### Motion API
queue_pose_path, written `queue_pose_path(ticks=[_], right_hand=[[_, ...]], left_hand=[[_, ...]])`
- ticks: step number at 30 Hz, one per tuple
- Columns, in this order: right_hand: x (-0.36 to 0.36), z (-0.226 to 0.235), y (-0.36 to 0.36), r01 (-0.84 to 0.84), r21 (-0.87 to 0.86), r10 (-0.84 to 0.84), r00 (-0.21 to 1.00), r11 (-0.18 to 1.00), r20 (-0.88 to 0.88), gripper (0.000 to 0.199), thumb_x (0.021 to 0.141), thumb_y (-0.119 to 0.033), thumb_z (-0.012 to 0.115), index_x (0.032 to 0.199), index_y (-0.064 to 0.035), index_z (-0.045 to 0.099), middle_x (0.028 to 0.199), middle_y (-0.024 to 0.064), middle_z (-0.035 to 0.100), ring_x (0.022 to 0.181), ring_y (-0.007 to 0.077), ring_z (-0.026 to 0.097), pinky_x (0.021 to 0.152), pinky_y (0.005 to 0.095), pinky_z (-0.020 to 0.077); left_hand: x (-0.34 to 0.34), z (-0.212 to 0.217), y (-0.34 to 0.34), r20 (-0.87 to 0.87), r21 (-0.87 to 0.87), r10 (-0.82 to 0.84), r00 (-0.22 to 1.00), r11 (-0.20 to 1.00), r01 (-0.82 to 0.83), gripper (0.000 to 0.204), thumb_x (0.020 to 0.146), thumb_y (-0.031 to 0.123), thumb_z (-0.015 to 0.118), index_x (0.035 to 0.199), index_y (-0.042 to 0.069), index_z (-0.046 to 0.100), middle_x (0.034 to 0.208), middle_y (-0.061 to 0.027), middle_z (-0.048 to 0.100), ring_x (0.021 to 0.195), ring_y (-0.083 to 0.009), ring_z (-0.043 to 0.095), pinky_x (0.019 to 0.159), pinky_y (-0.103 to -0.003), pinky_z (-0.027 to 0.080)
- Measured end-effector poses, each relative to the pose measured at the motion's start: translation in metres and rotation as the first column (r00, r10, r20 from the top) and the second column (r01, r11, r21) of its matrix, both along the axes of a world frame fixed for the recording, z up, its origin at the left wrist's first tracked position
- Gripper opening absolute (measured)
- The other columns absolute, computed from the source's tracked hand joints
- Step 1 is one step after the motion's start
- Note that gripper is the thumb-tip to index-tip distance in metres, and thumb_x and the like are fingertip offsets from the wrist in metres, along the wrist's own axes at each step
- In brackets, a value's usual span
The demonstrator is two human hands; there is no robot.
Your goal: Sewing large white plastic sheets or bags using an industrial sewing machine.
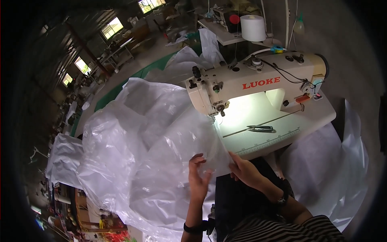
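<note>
Both hands work the clear plastic sheet [153,141] at lower centre, lining up its edge for the sewing machine [250,84] at upper right. Left hand [198,179] lies under the film, fingers spread; right hand [244,169] seemingly pinches the edge. Next: feed it toward the needle, kept taut.

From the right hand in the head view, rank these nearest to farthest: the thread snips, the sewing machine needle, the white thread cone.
From the right hand:
1. Thread snips, on the machine bed just ahead of it.
2. Needle, ahead and to the left under the machine head.
3. White thread cone, far back behind the machine.
</note>
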State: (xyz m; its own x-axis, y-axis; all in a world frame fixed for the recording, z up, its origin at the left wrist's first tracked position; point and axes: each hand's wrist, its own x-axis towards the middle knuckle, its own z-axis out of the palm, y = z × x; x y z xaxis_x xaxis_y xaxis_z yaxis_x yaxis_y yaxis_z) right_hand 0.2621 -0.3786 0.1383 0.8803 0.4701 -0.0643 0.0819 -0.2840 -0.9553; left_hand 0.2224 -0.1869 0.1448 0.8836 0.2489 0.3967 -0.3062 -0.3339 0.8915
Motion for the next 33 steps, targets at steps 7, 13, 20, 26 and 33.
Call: queue_pose_path(ticks=[7, 13, 20, 26, 33], right_hand=[[-0.003, -0.005, -0.002, 0.011, 0.010, -0.011, 1.000, 1.000, 0.014, 0.050, 0.100, -0.014, 0.048, 0.147, -0.0037, 0.036, 0.069, 0.0114, 0.064, 0.055, 0.0222, 0.063, 0.057, 0.0350, 0.0521], [-0.003, 0.005, -0.003, 0.070, -0.173, -0.034, 0.978, 0.982, 0.206, 0.044, 0.100, -0.019, 0.053, 0.140, -0.0011, 0.045, 0.070, 0.0103, 0.064, 0.058, 0.0221, 0.064, 0.058, 0.0346, 0.0516], [-0.006, -0.024, 0.018, 0.352, -0.488, 0.085, 0.737, 0.799, 0.671, 0.052, 0.085, -0.014, 0.060, 0.134, 0.0008, 0.052, 0.067, 0.0071, 0.065, 0.055, 0.0241, 0.066, 0.049, 0.0351, 0.0509], [-0.015, -0.013, 0.035, 0.485, -0.681, 0.275, 0.665, 0.549, 0.695, 0.053, 0.079, -0.015, 0.063, 0.130, -0.0010, 0.059, 0.063, 0.0002, 0.063, 0.051, 0.0131, 0.064, 0.041, 0.0273, 0.0453], [0.029, -0.015, 0.060, 0.520, -0.663, 0.228, 0.667, 0.539, 0.709, 0.042, 0.082, -0.014, 0.061, 0.122, -0.0036, 0.066, 0.055, -0.0017, 0.061, 0.050, 0.0158, 0.064, 0.042, 0.0294, 0.0459]], left_hand=[[-0.011, -0.009, -0.002, 0.182, 0.696, 0.013, 0.983, 0.704, -0.138, 0.024, 0.070, 0.013, 0.078, 0.091, 0.015, 0.068, 0.111, -0.0025, 0.064, 0.101, -0.0255, 0.059, 0.094, -0.046, 0.042], [-0.022, -0.029, -0.009, 0.044, 0.880, -0.231, 0.972, 0.469, 0.072, 0.008, 0.078, 0.022, 0.071, 0.085, 0.019, 0.068, 0.114, 0.0059, 0.067, 0.110, -0.0165, 0.061, 0.110, -0.049, 0.035], [-0.037, -0.018, -0.005, 0.134, 0.768, -0.455, 0.881, 0.609, 0.197, 0.035, 0.075, 0.021, 0.076, 0.108, 0.016, 0.069, 0.122, -0.0056, 0.066, 0.119, -0.0242, 0.059, 0.105, -0.050, 0.044], [-0.001, -0.018, 0.058, -0.044, 0.897, -0.050, 0.998, 0.438, 0.061, 0.057, 0.071, 0.003, 0.067, 0.126, 0.017, 0.064, 0.138, -0.0018, 0.058, 0.133, -0.0305, 0.049, 0.110, -0.057, 0.033], [0.062, -0.015, 0.080, -0.008, 0.821, -0.125, 0.992, 0.565, 0.078, 0.054, 0.073, 0.001, 0.064, 0.124, 0.020, 0.066, 0.136, -0.0039, 0.060, 0.129, -0.0328, 0.053, 0.107, -0.060, 0.035]])
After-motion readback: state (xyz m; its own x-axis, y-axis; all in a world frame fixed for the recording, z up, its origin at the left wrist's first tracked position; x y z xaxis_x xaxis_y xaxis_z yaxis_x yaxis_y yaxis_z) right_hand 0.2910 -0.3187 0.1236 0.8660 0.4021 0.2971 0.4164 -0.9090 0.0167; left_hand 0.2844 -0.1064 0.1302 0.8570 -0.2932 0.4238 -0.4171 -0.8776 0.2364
